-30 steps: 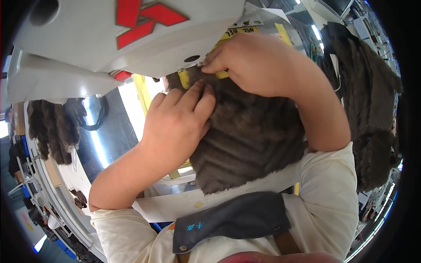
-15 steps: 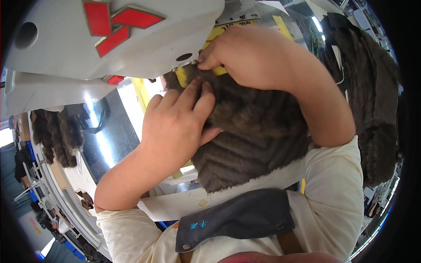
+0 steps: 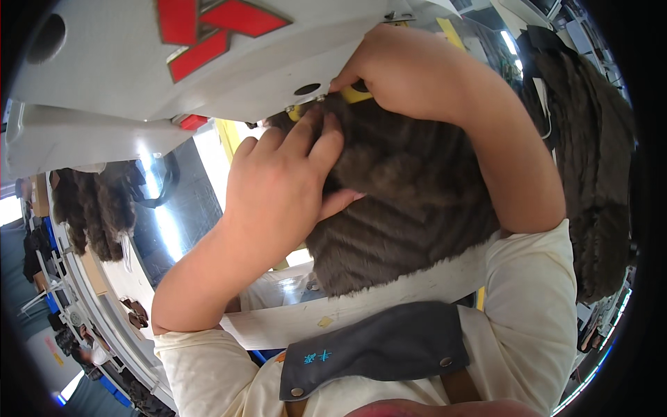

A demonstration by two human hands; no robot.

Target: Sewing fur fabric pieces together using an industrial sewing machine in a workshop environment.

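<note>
A dark brown fur piece [image 3: 410, 222] with ridged rows lies under the head of a pale grey sewing machine [image 3: 229, 90]. My left hand [image 3: 278, 174] rests on its left side, fingers stretched forward to the stitching area and thumb held apart on the fur. At the far edge, my right hand [image 3: 396, 73] bends inward beside the machine head. Its fingers are closed at the fur's edge, the tips partly hidden by the machine. A yellow strip [image 3: 358, 94] shows just under this hand. The needle area is mostly covered by the machine body and my fingers.
More brown fur [image 3: 590, 167] hangs at the right, and another fur bundle [image 3: 94, 208] hangs at the left. A shiny metal surface [image 3: 170, 208] lies left of my left arm. A white board edge [image 3: 389, 309] runs between the fur and my dark apron [image 3: 375, 347].
The view has shifted slightly, so the machine head covers more of the yellow surface. My left thumb reaches a little farther right over the fur. Both hands stay near the stitching area.
</note>
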